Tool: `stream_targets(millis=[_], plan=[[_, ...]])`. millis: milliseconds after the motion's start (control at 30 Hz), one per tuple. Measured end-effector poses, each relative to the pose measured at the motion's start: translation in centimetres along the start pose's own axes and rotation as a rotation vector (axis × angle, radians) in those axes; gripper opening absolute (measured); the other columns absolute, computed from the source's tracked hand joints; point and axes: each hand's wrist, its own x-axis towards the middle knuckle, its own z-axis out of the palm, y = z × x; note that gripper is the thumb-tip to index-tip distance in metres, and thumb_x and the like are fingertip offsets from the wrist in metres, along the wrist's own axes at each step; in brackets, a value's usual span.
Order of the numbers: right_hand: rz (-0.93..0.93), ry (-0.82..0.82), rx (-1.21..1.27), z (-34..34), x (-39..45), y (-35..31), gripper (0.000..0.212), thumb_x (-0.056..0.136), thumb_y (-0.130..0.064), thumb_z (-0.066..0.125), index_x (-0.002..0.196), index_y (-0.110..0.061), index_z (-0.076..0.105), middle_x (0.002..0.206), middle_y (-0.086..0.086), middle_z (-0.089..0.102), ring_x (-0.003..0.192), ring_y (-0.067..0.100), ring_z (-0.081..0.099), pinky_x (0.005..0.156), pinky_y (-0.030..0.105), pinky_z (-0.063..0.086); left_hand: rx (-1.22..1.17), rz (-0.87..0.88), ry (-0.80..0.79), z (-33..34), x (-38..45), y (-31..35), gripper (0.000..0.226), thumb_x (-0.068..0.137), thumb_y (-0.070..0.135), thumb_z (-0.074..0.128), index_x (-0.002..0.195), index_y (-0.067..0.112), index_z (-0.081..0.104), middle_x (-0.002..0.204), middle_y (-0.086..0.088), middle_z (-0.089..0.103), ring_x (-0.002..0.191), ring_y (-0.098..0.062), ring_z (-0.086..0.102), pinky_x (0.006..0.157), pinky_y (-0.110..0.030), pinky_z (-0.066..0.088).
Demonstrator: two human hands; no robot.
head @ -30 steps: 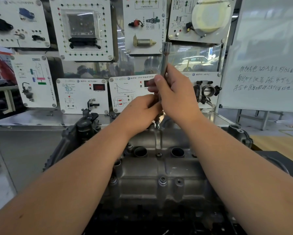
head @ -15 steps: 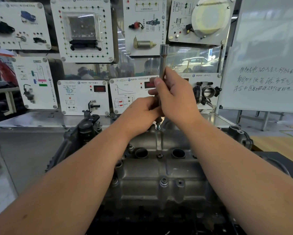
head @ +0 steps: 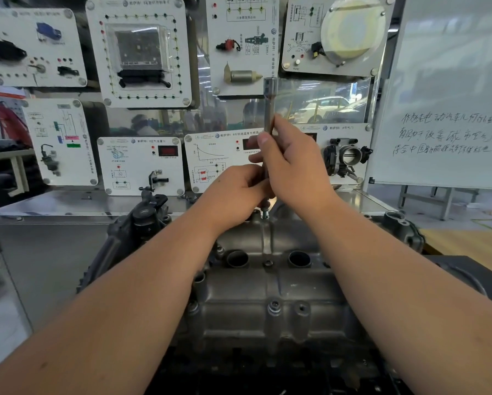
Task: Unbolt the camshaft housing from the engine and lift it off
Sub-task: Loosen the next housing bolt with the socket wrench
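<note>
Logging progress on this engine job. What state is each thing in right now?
Long socket tool: upright, held by both hands over the far bolt.
Right hand: grips the tool's shaft.
Left hand: grips the tool's lower end.
Far bolt: raised partly out of its hole.
Near bolt: seated.
Camshaft housing: on the engine, not lifted.

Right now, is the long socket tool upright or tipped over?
Upright: the socket tool stands vertical, right hand gripping its shaft over the camshaft housing.
</note>
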Motion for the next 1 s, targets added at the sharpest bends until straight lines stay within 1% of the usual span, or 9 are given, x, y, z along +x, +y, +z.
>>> stream_targets(millis=[133, 233, 300, 400, 500, 600, 767, 900, 1000], plan=[[0.032, 0.042, 0.01, 0.01, -0.1, -0.15, 0.044, 0.099, -0.027, 0.063, 0.141, -0.017, 0.054, 0.109, -0.001, 0.073, 0.097, 0.016, 0.07, 0.091, 0.04, 0.056, 0.018, 0.003, 0.008, -0.27, 0.39, -0.02, 0.02, 0.094, 0.02, 0.065, 0.1, 0.001, 0.068, 0.087, -0.015, 0.075, 0.083, -0.034, 0.073, 0.084, -0.054, 0.058], [-0.032, 0.077, -0.082, 0.02, -0.07, 0.06, 0.013, 0.099, -0.022, 0.061, 0.106, -0.013, 0.069, 0.087, 0.005, 0.073, 0.087, 0.025, 0.07, 0.081, 0.047, 0.056, 0.025, -0.007, 0.027, -0.2, 0.44, -0.09, 0.024, 0.093, 0.02, 0.067, 0.103, -0.002, 0.066, 0.091, -0.016, 0.075, 0.085, -0.039, 0.072, 0.086, -0.059, 0.056], [-0.024, 0.086, -0.093, -0.03, 0.15, 0.29, 0.018, 0.101, -0.019, 0.056, 0.091, -0.005, 0.063, 0.08, 0.011, 0.07, 0.083, 0.029, 0.07, 0.075, 0.05, 0.055, 0.032, -0.005, 0.033, -0.05, 0.3, -0.14, 0.026, 0.096, 0.026, 0.065, 0.101, 0.001, 0.067, 0.092, -0.014, 0.075, 0.085, -0.037, 0.072, 0.085, -0.059, 0.056], [0.0, 0.073, -0.06, -0.1, 0.25, 0.43, 0.02, 0.103, -0.018, 0.05, 0.112, -0.006, 0.063, 0.087, 0.007, 0.073, 0.083, 0.019, 0.072, 0.076, 0.047, 0.057, 0.073, 0.024, 0.007, 0.04, 0.11, -0.08, 0.024, 0.1, 0.032, 0.058, 0.094, 0.011, 0.069, 0.087, -0.009, 0.075, 0.083, -0.034, 0.072, 0.082, -0.058, 0.055], [0.005, 0.062, -0.027, 0.12, 0.0, 0.24, 0.044, 0.103, -0.024, 0.054, 0.145, -0.016, 0.049, 0.098, 0.002, 0.076, 0.089, 0.016, 0.071, 0.084, 0.041, 0.057, 0.068, 0.025, -0.01, -0.1, 0.07, 0.1, 0.026, 0.093, 0.036, 0.059, 0.097, 0.013, 0.069, 0.088, -0.011, 0.075, 0.083, -0.036, 0.071, 0.081, -0.059, 0.055], [-0.007, 0.08, -0.044, 0.05, 0.08, 0.23, 0.045, 0.099, -0.029, 0.062, 0.142, -0.016, 0.054, 0.106, 0.002, 0.075, 0.092, 0.016, 0.07, 0.088, 0.042, 0.056, 0.072, 0.015, -0.016, -0.18, 0.11, 0.13, 0.035, 0.085, 0.04, 0.062, 0.104, 0.011, 0.068, 0.092, -0.011, 0.074, 0.083, -0.034, 0.072, 0.083, -0.059, 0.056], [-0.039, 0.052, -0.059, -0.08, 0.24, 0.41, 0.018, 0.103, -0.019, 0.052, 0.11, -0.006, 0.062, 0.089, 0.007, 0.074, 0.082, 0.02, 0.072, 0.076, 0.047, 0.057, 0.067, 0.005, -0.01, 0.02, 0.03, 0.11, 0.046, 0.083, 0.05, 0.056, 0.103, 0.01, 0.067, 0.093, -0.012, 0.074, 0.085, -0.035, 0.071, 0.083, -0.058, 0.056], [0.001, 0.048, -0.017, -0.13, 0.49, 0.56, 0.034, 0.105, -0.019, 0.048, 0.137, -0.009, 0.053, 0.097, 0.002, 0.074, 0.081, 0.007, 0.073, 0.081, 0.041, 0.059, 0.074, 0.026, -0.022, 0.1, 0.12, -0.1, 0.023, 0.098, 0.033, 0.056, 0.099, 0.014, 0.069, 0.092, -0.013, 0.075, 0.087, -0.037, 0.07, 0.072, -0.05, 0.055], [-0.007, 0.021, 0.02, -0.1, 0.34, 0.48, 0.048, 0.105, -0.019, 0.049, 0.152, -0.019, 0.04, 0.098, 0.0, 0.075, 0.086, 0.009, 0.073, 0.084, 0.036, 0.058, 0.092, 0.027, -0.017, -0.1, 0.35, -0.18, 0.021, 0.097, 0.03, 0.061, 0.102, 0.011, 0.069, 0.091, -0.012, 0.075, 0.084, -0.034, 0.072, 0.081, -0.051, 0.058]])
